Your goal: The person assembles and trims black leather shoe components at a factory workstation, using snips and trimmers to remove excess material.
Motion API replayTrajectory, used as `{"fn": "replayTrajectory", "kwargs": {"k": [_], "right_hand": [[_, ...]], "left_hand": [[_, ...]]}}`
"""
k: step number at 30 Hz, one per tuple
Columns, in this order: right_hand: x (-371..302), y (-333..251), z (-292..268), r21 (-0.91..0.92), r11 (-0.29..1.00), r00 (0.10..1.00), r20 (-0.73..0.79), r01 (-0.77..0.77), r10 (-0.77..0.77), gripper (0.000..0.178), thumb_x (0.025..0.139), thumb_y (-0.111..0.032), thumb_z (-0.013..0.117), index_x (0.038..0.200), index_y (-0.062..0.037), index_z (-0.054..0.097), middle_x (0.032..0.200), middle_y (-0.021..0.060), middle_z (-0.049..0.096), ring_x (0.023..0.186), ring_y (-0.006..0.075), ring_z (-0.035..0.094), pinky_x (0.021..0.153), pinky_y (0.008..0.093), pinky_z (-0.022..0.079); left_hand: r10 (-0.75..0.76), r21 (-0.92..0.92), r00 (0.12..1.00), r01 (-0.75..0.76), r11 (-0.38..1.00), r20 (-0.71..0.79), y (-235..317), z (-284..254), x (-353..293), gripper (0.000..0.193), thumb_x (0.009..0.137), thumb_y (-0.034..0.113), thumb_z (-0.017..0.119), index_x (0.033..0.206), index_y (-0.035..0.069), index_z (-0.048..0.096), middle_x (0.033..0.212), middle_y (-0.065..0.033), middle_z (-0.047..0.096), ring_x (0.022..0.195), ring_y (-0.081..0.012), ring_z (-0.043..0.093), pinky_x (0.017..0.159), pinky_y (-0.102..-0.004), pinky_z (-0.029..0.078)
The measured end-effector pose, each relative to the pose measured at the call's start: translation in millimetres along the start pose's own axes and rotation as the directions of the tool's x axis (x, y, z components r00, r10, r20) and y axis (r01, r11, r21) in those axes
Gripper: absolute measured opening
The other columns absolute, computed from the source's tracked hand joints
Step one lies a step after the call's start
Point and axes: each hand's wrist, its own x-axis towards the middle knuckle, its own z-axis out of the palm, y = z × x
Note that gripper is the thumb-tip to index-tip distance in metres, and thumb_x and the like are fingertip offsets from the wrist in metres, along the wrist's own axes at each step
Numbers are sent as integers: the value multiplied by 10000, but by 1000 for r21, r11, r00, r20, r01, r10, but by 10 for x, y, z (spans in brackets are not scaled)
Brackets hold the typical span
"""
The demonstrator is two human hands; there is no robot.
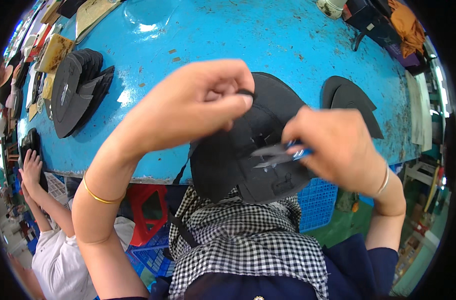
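Observation:
A black sewn piece (213,167) with curved edges and stitching lies across the table's near edge and my lap. Above its upper part my left hand (193,107) is closed, pinching a small black strip (246,93) between thumb and finger. My right hand (338,145) is wrapped round small blue-handled thread snips (273,154). Their pointed metal blades stand apart over the middle of the black piece, near a slot-like opening. Slight blur covers the right hand, and whether the blades touch the fabric is unclear.
The blue table (223,37) carries a stack of black curved panels (75,95) at left and more black panels (345,95) at right. A dark box with orange cloth (407,25) stands far right. Below are a red stool (145,210) and blue crates (318,202). Another person (63,255) sits at left.

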Motion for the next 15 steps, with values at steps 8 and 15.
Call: {"fn": "replayTrajectory", "kwargs": {"k": [8, 15], "right_hand": [[-79, -506, 610, -544, 832, 994, 32, 105, -104, 199, 845, -123, 616, 1002, -3, 638, 1033, 228, 717, 475, 100, 517, 402, 247, 402], [-99, -20, 101, 432, 817, 826, -237, -382, 512, 232, 841, -90, 706, 1071, -69, 694, 892, 118, 687, 788, 250, 695, 705, 323, 560]], "left_hand": [[229, -87, 870, -294, 952, -437, 257, -349, -257, 242, 975, 211, 616, 1146, 45, 661, 658, 65, 480, 513, -6, 357, 460, -184, 215], [292, 317, 871, -170, 933, -394, 391, -287, -429, 243, 1015, 186, 587, 1179, 27, 670, 763, -9, 660, 596, 8, 521, 485, -152, 283]]}}
